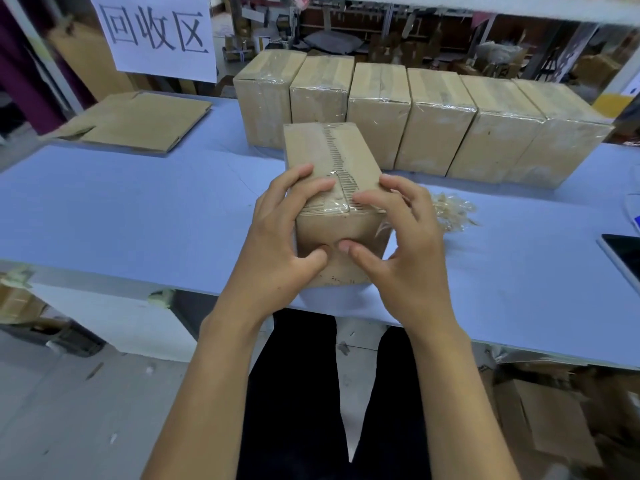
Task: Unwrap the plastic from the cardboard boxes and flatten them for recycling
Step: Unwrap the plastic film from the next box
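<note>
Both hands, left hand and right hand, grasp the unwrapped box at the near table edge, fingers curled over its taped seam; advise splitting the tape centrally before collapsing it.

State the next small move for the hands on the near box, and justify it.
Probably peel up the tape at the near top edge of the box: both the left hand and right hand grip that end, fingertips on the seam, and its flaps remain sealed.
</note>
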